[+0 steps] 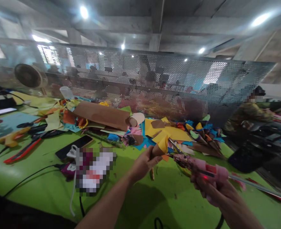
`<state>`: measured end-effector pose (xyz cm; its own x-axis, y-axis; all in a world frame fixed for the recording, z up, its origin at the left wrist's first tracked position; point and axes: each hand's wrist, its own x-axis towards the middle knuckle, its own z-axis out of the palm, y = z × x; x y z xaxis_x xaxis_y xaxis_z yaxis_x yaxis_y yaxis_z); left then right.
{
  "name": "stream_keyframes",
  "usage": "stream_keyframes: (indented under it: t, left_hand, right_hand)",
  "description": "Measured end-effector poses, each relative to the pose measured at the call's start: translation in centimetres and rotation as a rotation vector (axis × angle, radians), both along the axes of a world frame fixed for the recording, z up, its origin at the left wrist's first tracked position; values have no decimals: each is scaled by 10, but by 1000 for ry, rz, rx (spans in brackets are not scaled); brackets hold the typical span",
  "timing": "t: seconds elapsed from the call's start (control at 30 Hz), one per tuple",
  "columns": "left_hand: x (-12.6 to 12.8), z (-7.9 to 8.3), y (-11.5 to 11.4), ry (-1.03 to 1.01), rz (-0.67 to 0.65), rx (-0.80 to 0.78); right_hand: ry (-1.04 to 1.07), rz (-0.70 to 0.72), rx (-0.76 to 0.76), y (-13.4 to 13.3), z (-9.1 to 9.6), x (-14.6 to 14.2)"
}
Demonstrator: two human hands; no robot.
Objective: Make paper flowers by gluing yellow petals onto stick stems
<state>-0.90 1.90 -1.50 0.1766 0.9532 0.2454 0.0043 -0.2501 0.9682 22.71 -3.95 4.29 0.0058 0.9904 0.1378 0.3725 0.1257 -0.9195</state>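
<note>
1. A small paper cone (pixel 159 148), brown w/ a yellow flap, was held up above the green table (pixel 35 187), roughly centre of view, just in front of the scrap pile.
2. The left hand (pixel 144 163) had its fingers closed around the cone's lower part, gripping it, forearm reaching in from the bottom edge.
3. The right hand (pixel 214 190) was wrapped tight around the grip of a pink glue gun (pixel 197 167); its nozzle pointed left and sat right at the cone, touching or nearly so; couldn't tell which.
4. A glue stick (pixel 262 188) stuck out the back of the gun toward the right edge.
5. Just behind the cone lay yellow paper sheets (pixel 154 130) amid mixed coloured scraps, and more finished cones (pixel 202 135) in a heap to the right.
6. Further left, a brown paper roll (pixel 104 116) lay on its side atop the scraps.
7. Near the left hand, a dark phone (pixel 74 146) lay flat on the table, w/ a white plug and cables beside it.
8. Far left: red-handled tool (pixel 23 152), blurred.
9. A perforated metal screen (pixel 154 82) ran across the back of the table; people behind it, indistinct.
10. Another person (pixel 250 111) sat at the far right, well apart.
</note>
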Motion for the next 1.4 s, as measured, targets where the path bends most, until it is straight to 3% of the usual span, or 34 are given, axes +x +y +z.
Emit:
stream_keyframes:
  t: [0.33, 0.57, 0.87, 1.1, 1.4]
  left_hand:
    - [1, -1, -2, 56, -1, -5]
    - [0, 4, -3, 78, -22, -5]
    - [0, 2, -2, 53, -32, -25]
    - [1, 3, -4, 34, -57, -45]
    - [-1, 9, -6, 45, -70, -36]
  right_hand:
    - [-125, 24, 65, 0, 19, -15]
    - [-119, 8, 34, 2, 13, -12]
    - [-151, 116, 74, 13, 3, 1]
    - [-174, 144, 88, 11, 8, -1]
    - [-116, 59, 44, 4, 15, -4]
